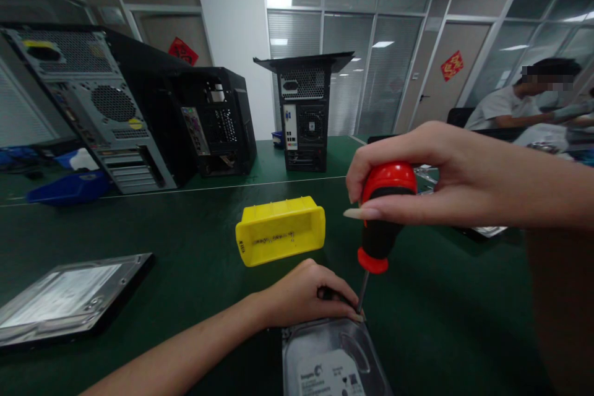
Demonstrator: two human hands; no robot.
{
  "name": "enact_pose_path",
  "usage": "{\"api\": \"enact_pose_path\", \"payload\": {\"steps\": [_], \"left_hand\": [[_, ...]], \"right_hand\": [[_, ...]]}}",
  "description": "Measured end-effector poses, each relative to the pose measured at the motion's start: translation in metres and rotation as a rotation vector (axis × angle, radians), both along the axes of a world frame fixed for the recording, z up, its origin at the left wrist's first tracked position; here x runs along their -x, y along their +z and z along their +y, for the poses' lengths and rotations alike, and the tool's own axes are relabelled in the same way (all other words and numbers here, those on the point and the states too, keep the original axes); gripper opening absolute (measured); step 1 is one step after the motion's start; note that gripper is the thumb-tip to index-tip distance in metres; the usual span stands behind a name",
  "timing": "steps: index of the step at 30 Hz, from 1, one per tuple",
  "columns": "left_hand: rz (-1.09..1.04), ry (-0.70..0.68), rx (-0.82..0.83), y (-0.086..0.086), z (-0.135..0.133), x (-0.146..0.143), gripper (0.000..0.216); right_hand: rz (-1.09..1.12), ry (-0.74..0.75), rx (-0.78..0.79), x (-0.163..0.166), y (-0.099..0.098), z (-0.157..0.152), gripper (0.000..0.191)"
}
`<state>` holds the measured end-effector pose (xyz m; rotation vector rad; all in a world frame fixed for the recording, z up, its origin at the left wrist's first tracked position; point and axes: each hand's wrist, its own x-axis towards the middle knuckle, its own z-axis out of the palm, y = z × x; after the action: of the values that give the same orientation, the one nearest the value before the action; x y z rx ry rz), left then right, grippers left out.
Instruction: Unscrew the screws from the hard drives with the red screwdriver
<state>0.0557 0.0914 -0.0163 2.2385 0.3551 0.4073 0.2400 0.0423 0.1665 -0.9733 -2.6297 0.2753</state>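
My right hand (417, 179) is wrapped around the red and black handle of a screwdriver (383, 223). The thin metal shaft points down, and its tip meets the far right corner of a silver hard drive (329, 346) with a white label. My left hand (306, 297) is closed on the drive's far edge, with fingertips beside the screwdriver's tip. Whatever sits under the tip is too small to make out. The near end of the drive runs out of the frame at the bottom.
A yellow bin (281, 232) lies on the green table beyond my left hand. Another hard drive (69, 297) lies at left. Computer cases (304, 117) stand at the back, with a blue bin (69, 189) beside the left one. A person (505, 102) sits at far right.
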Motion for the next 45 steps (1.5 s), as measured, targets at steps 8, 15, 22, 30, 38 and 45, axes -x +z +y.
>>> {"api": "enact_pose_path", "payload": {"steps": [8,15,22,30,38,45], "left_hand": [[0.0,0.004,0.006,0.0015,-0.0012,-0.0006,0.014],[-0.022,0.013,-0.004,-0.001,-0.0011,-0.0005,0.014],[-0.003,0.01,-0.018,-0.0014,-0.0006,-0.0007,0.014],[-0.01,0.0,-0.023,0.0009,-0.0017,-0.0006,0.015],[-0.006,-0.006,-0.014,0.0018,-0.0011,-0.0002,0.014],[-0.006,-0.008,-0.024,0.0013,-0.0019,-0.0007,0.015]], "right_hand": [[0.002,-0.032,-0.115,0.0029,-0.0033,0.0023,0.026],[-0.016,-0.021,-0.106,0.0015,-0.002,-0.0001,0.017],[-0.005,-0.054,-0.114,0.0036,-0.0031,0.0011,0.022],[-0.005,-0.065,-0.076,0.004,-0.004,0.0018,0.025],[0.01,-0.01,-0.044,0.0037,-0.0027,-0.002,0.022],[-0.004,-0.069,-0.062,0.0064,-0.0034,0.0009,0.026]]}}
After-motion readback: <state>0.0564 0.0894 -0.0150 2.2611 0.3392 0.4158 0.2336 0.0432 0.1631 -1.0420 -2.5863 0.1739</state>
